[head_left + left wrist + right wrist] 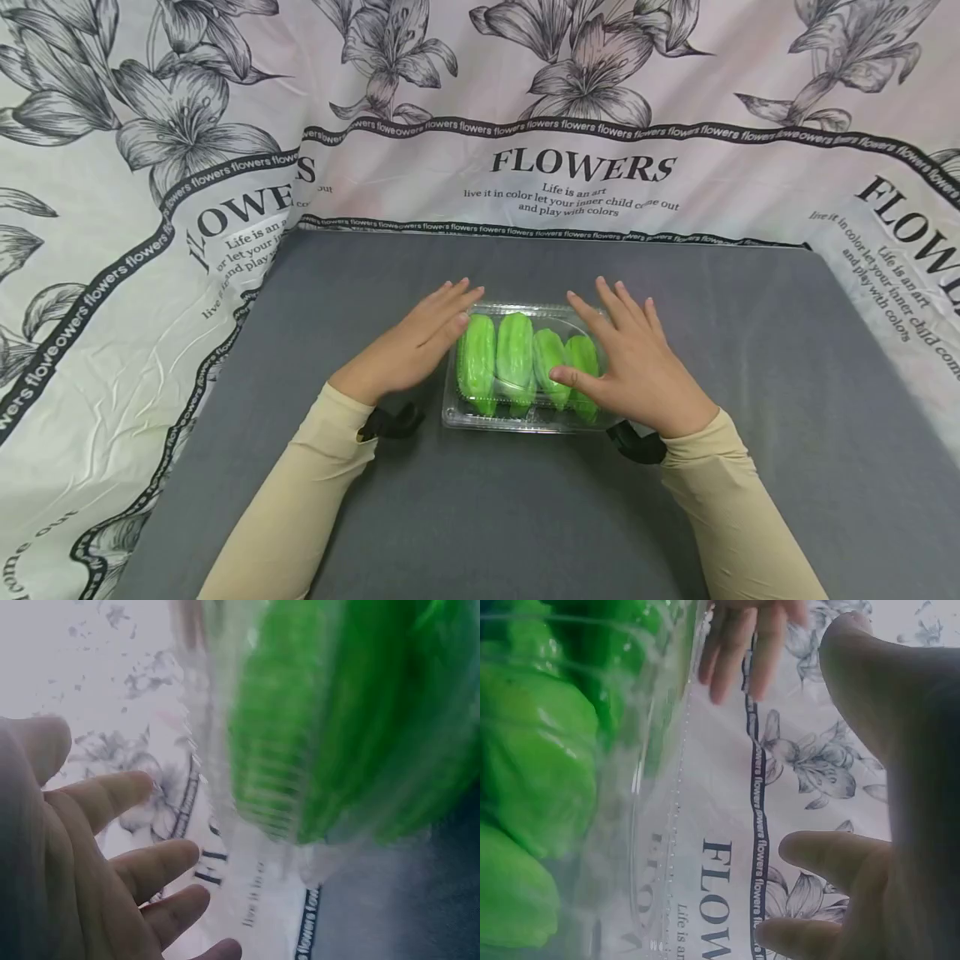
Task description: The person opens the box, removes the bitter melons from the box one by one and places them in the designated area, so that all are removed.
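A clear plastic clamshell box (491,422) lies on the table with its lid down. Inside it, several long, ridged green pieces (515,354), like vegetables or fruit, stand side by side. My left hand (416,342) hovers at the box's left side, fingers extended, thumb close to the far left corner. Over the right side is my right hand (637,371), fingers spread, its thumb overlapping the green pieces in the head view. The left wrist view shows the left fingers (157,870) apart from the box wall. Neither hand grips anything.
The box stands near the middle of a grey tabletop (480,517). White cloth (577,179) with black flower prints and lettering hangs behind the table and along both sides. A black strap (401,421) sits at the left wrist, another (637,443) at the right.
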Motion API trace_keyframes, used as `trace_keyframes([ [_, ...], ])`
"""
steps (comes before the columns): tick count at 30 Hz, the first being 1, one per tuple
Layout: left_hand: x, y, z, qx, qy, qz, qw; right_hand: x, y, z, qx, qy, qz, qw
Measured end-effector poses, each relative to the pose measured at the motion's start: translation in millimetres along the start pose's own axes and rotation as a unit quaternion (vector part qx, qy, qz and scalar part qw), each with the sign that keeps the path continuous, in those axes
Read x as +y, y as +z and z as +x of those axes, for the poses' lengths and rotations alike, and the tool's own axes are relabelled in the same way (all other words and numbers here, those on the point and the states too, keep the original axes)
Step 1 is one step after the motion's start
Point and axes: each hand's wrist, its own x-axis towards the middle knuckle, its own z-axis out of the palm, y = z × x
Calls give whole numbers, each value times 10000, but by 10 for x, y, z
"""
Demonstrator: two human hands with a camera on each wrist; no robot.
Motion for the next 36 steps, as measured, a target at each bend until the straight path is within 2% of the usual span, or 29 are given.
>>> trace_keyframes([
  [7, -261, 37, 60, 109, -212, -383, 9990, -22, 19, 5, -163, 39, -14, 9999],
  [15, -500, 78, 93, -22, -850, -830, 9929, -21, 34, 0, -323, 94, 38, 9994],
  [18, -557, 107, 98, -105, -1001, -792, 9918, -29, 47, -2, -407, 110, 52, 9991],
  [23, -632, 155, 103, -172, -1076, -757, 9912, -73, 82, -4, -518, 86, 95, 9986],
  [30, -672, 186, 106, -107, -1156, -1031, 9879, -165, 168, -21, -621, -61, 62, 9980],
  [36, -726, 214, 122, -50, -1175, -1209, 9857, -205, 256, -67, -592, -128, -233, 9979],
])
